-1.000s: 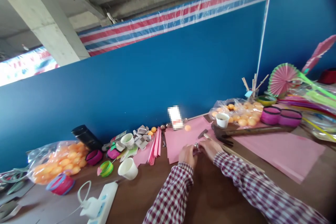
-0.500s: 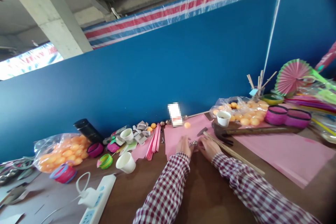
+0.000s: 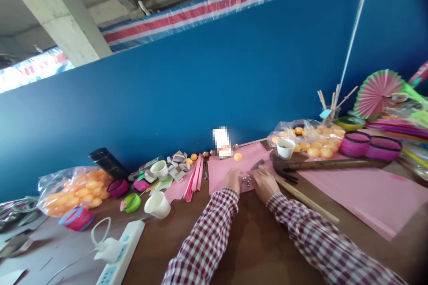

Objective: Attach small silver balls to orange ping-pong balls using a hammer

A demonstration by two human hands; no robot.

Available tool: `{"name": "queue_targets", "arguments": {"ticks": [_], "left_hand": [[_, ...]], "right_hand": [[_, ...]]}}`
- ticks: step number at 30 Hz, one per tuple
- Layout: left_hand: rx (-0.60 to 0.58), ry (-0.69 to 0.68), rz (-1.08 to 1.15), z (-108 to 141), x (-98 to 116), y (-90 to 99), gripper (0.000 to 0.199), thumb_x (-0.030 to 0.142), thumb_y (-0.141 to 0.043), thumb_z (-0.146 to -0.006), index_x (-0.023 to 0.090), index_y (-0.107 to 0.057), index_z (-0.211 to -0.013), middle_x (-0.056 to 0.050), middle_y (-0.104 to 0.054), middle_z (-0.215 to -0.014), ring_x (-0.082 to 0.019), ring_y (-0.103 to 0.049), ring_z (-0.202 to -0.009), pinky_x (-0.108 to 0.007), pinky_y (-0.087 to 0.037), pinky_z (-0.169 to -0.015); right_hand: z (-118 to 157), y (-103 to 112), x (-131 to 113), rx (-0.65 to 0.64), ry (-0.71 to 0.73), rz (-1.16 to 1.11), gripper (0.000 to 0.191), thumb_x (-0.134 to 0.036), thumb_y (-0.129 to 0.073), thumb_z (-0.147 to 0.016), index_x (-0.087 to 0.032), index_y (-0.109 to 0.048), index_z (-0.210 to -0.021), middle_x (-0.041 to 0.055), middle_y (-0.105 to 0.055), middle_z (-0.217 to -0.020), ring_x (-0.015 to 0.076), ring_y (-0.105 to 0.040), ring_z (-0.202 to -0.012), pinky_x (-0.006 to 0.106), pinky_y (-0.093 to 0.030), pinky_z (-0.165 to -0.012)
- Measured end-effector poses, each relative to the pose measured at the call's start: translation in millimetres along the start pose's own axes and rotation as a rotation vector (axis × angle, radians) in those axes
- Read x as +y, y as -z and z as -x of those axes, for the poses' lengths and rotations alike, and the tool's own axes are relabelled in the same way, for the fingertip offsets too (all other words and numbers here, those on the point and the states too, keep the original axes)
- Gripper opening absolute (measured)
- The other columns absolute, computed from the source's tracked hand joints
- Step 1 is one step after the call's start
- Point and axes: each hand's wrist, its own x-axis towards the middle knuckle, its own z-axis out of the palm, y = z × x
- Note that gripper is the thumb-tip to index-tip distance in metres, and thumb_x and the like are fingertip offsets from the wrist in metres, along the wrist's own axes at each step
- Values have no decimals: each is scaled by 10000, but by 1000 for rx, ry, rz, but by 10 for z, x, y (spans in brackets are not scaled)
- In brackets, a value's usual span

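Several small shiny metal pieces [image 3: 246, 181] lie in a little cluster on a pink sheet [image 3: 219, 170]. My left hand [image 3: 233, 181] rests at their left side, its fingers bent and partly blurred; whether it holds anything is hidden. On the right, my right hand [image 3: 263, 182] is beside the cluster, fingers curled forward, and its grip cannot be made out. Just beyond it is the dark head of a small hammer [image 3: 257, 164], whose wooden handle [image 3: 309, 200] runs right past the hand. An orange ball [image 3: 237, 156] sits farther back on the sheet.
A larger hammer [image 3: 327, 164] and a white cup [image 3: 285, 148] are at the right, near bagged orange balls [image 3: 319, 147]. To the left stand a white cup [image 3: 157, 205], folded pink strips [image 3: 194, 180] and a power strip [image 3: 122, 251]. A blue partition [image 3: 187, 93] rises behind.
The view has shifted slightly. Both hands have moved a little apart, so more of the metal cluster shows between them.
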Motion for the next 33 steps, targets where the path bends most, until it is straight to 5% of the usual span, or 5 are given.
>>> {"name": "queue_targets", "arguments": {"ticks": [8, 21, 28, 33], "left_hand": [[-129, -177, -28, 54, 21, 123, 176, 169, -490, -726, 201, -663, -715, -28, -642, -787, -155, -561, -800, -280, -419, -794], [-126, -211, -31, 169, -30, 205, 179, 147, -484, -721, 202, -647, -768, -42, -629, -838, -163, -552, -846, -296, -409, -815], [36, -139, 80, 308, -11, 270, 155, 205, -488, -745, 178, -618, -826, -59, -624, -856, -161, -558, -810, -303, -433, -771], [170, -56, 238, 533, 171, 233, 295, 295, -316, -840, 127, -555, -878, -79, -621, -807, -131, -576, -718, -250, -468, -653]], "right_hand": [[5, 18, -13, -20, 18, 22, 241, -188, -400, -806, -196, -630, -879, 67, -604, -940, 198, -478, -896, 312, -314, -833], [15, 29, -9, -24, 13, -12, 214, -236, -399, -805, -169, -599, -844, 69, -603, -897, 190, -479, -861, 312, -301, -825], [14, 50, -5, 56, 42, -74, 248, -205, -372, -805, -171, -576, -942, 62, -608, -908, 188, -489, -843, 312, -320, -826], [5, 32, 9, 105, -6, -102, 233, -199, -367, -799, -174, -579, -890, 52, -620, -850, 187, -500, -823, 307, -344, -814]]}}
